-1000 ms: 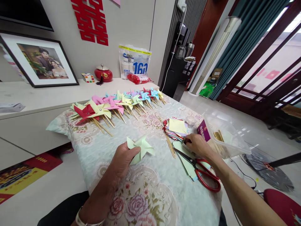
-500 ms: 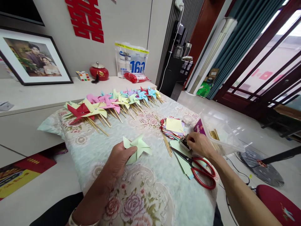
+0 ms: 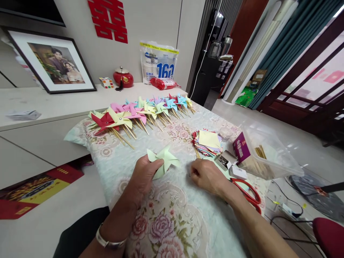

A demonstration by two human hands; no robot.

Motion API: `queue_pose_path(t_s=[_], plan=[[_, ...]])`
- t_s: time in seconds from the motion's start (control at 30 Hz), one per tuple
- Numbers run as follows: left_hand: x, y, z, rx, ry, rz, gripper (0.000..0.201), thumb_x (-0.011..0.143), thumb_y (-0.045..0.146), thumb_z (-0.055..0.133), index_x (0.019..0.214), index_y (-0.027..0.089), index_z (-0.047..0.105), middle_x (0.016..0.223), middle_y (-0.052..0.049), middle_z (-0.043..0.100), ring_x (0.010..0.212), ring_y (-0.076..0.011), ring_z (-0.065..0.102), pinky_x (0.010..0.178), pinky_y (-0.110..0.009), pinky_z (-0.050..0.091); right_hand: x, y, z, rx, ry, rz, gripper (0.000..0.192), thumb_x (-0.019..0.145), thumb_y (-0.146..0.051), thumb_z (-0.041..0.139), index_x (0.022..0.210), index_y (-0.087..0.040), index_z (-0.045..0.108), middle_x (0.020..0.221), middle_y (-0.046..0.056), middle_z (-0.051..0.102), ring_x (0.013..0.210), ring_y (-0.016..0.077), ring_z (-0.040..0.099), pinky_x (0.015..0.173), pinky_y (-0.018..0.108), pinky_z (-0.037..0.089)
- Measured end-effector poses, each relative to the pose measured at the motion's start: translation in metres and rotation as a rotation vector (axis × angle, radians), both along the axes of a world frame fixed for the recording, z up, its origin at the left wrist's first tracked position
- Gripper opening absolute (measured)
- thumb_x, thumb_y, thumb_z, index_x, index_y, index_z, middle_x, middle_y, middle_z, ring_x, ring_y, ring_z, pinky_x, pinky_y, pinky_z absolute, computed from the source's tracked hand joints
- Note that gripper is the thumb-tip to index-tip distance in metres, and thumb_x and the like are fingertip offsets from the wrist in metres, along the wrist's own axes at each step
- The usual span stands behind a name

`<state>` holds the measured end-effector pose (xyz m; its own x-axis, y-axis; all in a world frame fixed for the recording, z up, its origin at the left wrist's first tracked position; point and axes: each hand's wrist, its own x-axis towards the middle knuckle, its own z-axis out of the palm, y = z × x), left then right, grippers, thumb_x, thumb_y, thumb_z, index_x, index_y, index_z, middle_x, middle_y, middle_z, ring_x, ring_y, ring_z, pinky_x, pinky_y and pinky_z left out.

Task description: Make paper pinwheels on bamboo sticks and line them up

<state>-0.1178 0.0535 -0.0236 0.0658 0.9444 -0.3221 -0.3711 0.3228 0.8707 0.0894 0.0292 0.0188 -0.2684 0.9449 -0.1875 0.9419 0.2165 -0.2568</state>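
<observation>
My left hand (image 3: 145,175) pinches a pale green folded paper pinwheel (image 3: 164,160) against the floral cloth (image 3: 166,215). My right hand (image 3: 206,176) is just right of the pinwheel, fingers closed around a small pin whose head shows at the fingertips. Behind it an opened small box of pins (image 3: 225,160) lies beside a stack of coloured paper squares (image 3: 208,142). Red-handled scissors (image 3: 248,193) lie partly under my right wrist.
A row of finished pinwheels on sticks (image 3: 139,113) lies along the far side of the cloth. A clear plastic box with wooden sticks (image 3: 264,157) and a purple carton (image 3: 240,150) stand at right. A low white cabinet (image 3: 53,107) holds a framed photo, a red jar and a bag.
My right hand left the pin box and moved left toward the pinwheel with a pin. The left hand kept holding the pinwheel. The camera shifted slightly.
</observation>
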Motion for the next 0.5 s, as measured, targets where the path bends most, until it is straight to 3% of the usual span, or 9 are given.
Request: queue_pose_path(t_s=[0.13,0.23,0.37,0.5], plan=[[-0.002,0.000,-0.001,0.036,-0.003,0.032,0.019,0.058,0.026,0.076,0.072,0.017,0.066,0.060,0.002,0.066,0.053,-0.0141,0.057,0.054,-0.025,0.045,-0.012,0.019,0.000,-0.085,-0.036,0.048,0.010,0.075,-0.015,0.058,0.075,-0.016,0.067,0.077,0.007,0.069,0.068,0.0168,0.056,0.057,0.026,0.028],[-0.002,0.000,-0.001,0.031,-0.012,0.033,0.019,0.059,0.026,0.075,0.073,0.017,0.066,0.060,0.002,0.065,0.052,-0.0145,0.057,0.054,-0.025,0.045,-0.005,0.025,-0.007,-0.110,0.215,0.068,0.007,0.081,-0.023,0.060,0.079,-0.018,0.065,0.071,0.000,0.065,0.064,0.0135,0.054,0.057,0.023,0.032],[-0.001,0.000,0.004,0.043,-0.046,0.045,0.019,0.060,0.025,0.075,0.075,0.017,0.067,0.059,0.002,0.065,0.055,-0.0155,0.059,0.056,-0.025,0.046,0.003,0.026,-0.035,0.049,0.659,-0.102,0.017,0.090,-0.028,0.053,0.077,-0.019,0.059,0.067,-0.003,0.056,0.061,0.0120,0.051,0.057,0.023,0.037],[0.000,0.000,0.007,0.044,-0.067,0.075,0.020,0.060,0.025,0.075,0.076,0.016,0.067,0.061,0.001,0.067,0.054,-0.0145,0.058,0.054,-0.024,0.046,0.005,0.026,-0.051,0.015,0.693,-0.053,0.020,0.090,-0.028,0.055,0.072,-0.019,0.059,0.064,-0.003,0.053,0.057,0.0119,0.046,0.055,0.023,0.036]])
